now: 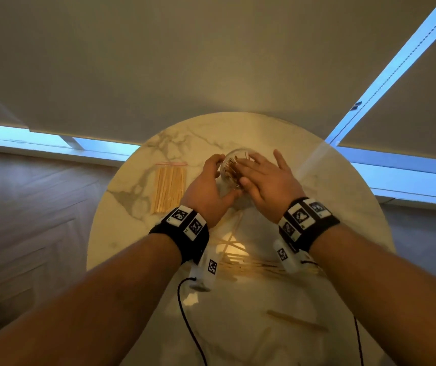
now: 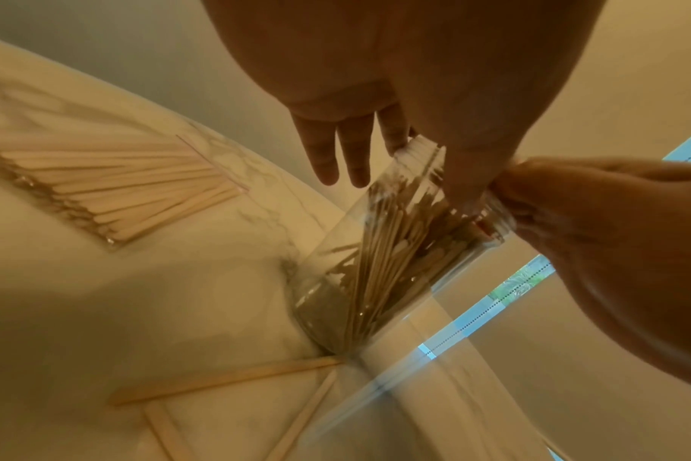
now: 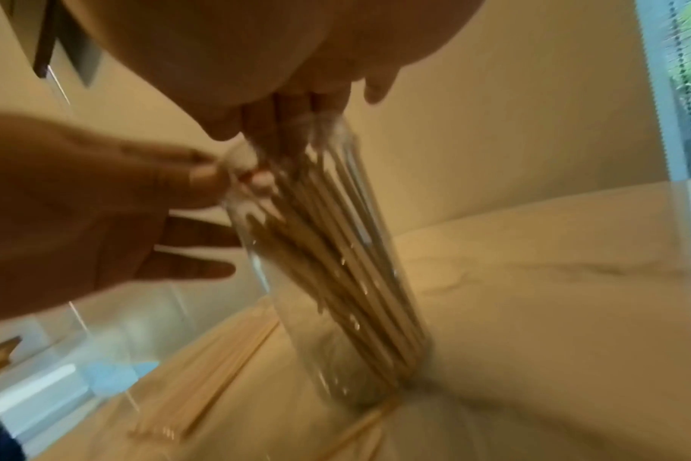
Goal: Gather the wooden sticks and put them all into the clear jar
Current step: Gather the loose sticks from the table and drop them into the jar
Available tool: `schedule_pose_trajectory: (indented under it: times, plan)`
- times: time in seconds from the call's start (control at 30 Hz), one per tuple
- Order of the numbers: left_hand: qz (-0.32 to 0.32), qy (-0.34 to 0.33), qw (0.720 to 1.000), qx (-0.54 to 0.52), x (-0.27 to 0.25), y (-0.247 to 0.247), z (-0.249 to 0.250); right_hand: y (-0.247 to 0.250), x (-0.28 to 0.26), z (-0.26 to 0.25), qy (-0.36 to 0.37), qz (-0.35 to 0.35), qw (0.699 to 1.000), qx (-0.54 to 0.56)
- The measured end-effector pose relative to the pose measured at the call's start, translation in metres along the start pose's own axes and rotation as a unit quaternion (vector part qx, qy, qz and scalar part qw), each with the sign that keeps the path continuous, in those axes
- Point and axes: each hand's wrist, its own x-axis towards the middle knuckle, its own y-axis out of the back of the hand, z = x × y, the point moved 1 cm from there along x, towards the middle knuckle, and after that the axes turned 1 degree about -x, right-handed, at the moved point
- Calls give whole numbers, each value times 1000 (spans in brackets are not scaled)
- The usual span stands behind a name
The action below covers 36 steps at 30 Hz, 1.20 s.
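The clear jar stands upright on the round marble table, with many thin wooden sticks upright inside it. My left hand holds the jar near its rim, thumb on the near side and fingers round the left side. My right hand lies flat over the jar's mouth, its straight fingers resting on the stick tops. Several loose sticks lie scattered on the table between my wrists. One wider stick lies nearer to me.
A clear zip bag of wooden sticks with a red seal lies flat to the left of the jar. Black cables run from the wrist cameras across the near table. Wooden floor surrounds the table, and window blinds hang behind it.
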Motion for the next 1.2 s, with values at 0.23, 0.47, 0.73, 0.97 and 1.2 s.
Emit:
schedule_pose_trajectory:
  times: [0.23, 0.47, 0.73, 0.97, 1.2]
  plan:
    - [-91, 106, 959, 245, -35, -13, -47, 12, -83, 48, -227, 118, 961, 107]
    - [-216, 64, 887, 402, -75, -46, -67, -67, -182, 72, -404, -151, 897, 101]
    - [-226, -7, 886, 406, -108, -69, -69, -107, -184, 7, -219, -131, 960, 113]
    - [-214, -36, 891, 399, -127, -75, -74, -83, -238, 6, -167, -187, 965, 74]
    - [-227, -25, 898, 376, -129, -80, -68, -105, -271, 1, -139, -161, 973, 89]
